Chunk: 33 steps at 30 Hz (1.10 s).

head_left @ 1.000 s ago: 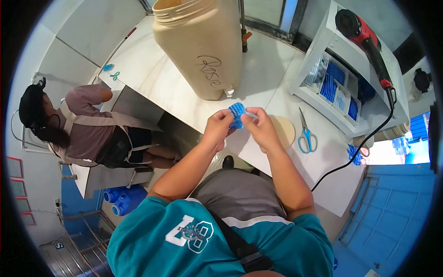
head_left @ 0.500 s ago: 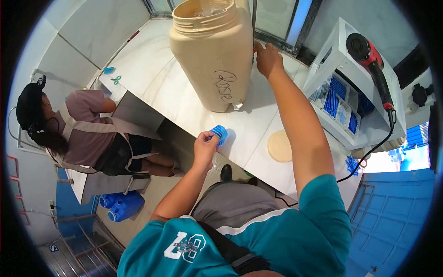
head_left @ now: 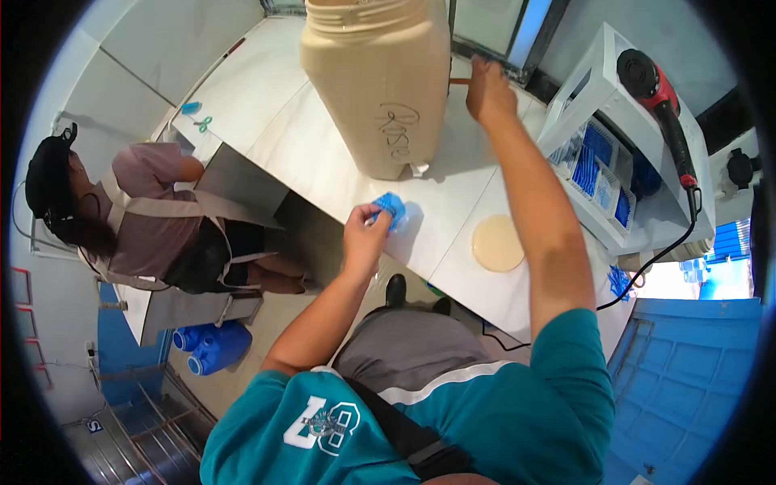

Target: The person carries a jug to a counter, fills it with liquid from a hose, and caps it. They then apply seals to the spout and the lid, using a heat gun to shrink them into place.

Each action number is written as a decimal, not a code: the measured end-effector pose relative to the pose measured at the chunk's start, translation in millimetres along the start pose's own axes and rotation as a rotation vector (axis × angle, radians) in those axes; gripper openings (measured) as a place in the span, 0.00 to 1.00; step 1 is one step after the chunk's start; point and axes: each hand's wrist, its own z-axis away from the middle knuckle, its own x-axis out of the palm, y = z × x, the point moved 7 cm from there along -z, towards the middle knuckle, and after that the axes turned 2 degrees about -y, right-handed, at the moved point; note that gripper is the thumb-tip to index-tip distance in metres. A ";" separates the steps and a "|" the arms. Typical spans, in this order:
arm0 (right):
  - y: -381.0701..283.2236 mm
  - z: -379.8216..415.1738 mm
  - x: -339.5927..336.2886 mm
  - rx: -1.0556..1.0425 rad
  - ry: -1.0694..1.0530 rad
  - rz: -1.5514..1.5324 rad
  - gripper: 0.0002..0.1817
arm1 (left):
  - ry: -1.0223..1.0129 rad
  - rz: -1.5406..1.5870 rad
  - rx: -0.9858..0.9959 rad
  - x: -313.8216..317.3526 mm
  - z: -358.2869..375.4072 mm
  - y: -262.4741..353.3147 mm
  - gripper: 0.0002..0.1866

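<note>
My left hand (head_left: 365,234) pinches a crumpled piece of blue and clear plastic film (head_left: 390,208) above the table's front edge. Behind it stands a large beige plastic jug (head_left: 376,97), wide-mouthed and uncapped, with "Rosie" handwritten on its side. My right hand (head_left: 490,93) reaches past the jug's right side towards the window, fingers bent and partly hidden. A thin brownish stick-like thing (head_left: 460,81) shows between that hand and the jug; what it is, I cannot make out. A round beige lid (head_left: 497,243) lies flat on the table below my right forearm.
At the right a white shelf unit (head_left: 602,153) holds baskets of blue packets, with a red and black heat gun (head_left: 653,97) on top, its cord hanging down. Green scissors (head_left: 202,124) lie far left on the white table (head_left: 275,121). A co-worker (head_left: 153,210) is at the left.
My right hand has moved a little away from the jug, to the right and up. The film in my left hand has turned and spread slightly. The view has shifted a little.
</note>
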 end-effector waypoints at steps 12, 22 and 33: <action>115.8 53.2 -332.2 -0.146 0.346 0.366 0.33 | 0.237 -0.017 0.248 69.0 -41.6 1.5 0.23; 194.2 17.6 -289.3 0.194 -0.420 -0.005 0.45 | 0.428 -0.426 0.481 90.7 -28.6 20.9 0.27; 186.8 18.6 -291.0 0.153 -0.362 0.056 0.38 | 0.276 -0.471 0.581 95.1 -31.0 4.4 0.26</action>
